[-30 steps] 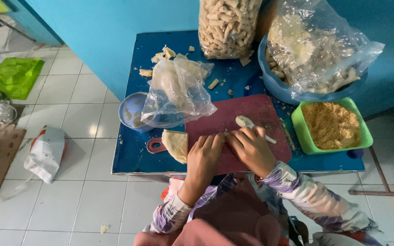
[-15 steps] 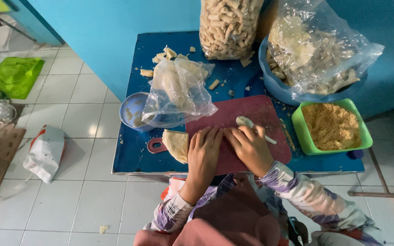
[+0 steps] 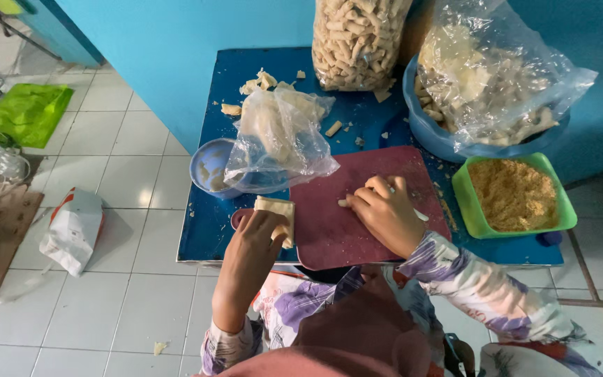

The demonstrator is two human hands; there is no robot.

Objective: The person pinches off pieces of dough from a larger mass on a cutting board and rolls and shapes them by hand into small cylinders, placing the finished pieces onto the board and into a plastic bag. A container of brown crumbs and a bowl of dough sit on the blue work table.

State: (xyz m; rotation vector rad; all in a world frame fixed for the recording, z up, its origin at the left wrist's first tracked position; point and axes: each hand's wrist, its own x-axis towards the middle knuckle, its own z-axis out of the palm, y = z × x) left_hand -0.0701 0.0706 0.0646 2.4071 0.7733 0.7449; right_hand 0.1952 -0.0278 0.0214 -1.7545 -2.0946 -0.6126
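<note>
My left hand [image 3: 256, 237] grips a pale folded dough sheet [image 3: 278, 209] at the left edge of a maroon cutting board [image 3: 357, 241]. My right hand [image 3: 385, 209] rests on the middle of the board with its fingers curled. A small pale piece [image 3: 343, 203] shows at its fingertips. The white end of a spoon [image 3: 421, 215] sticks out from under this hand on the right; the rest of the spoon is hidden. The board lies at the near edge of a blue table [image 3: 207, 230].
A small blue bowl [image 3: 207, 167] half covered by a crumpled plastic bag [image 3: 280, 136] stands left of the board. At the right is a green tub of brown crumbs [image 3: 514, 192]. Behind it stand a blue basin [image 3: 427, 132] and a tall bag of finger-shaped snacks [image 3: 357, 38]. A white bag [image 3: 75, 227] lies on the tiled floor.
My left hand has shifted left onto the dough sheet, which was round and now looks folded square. My right hand has stayed on the board, now covering the spoon.
</note>
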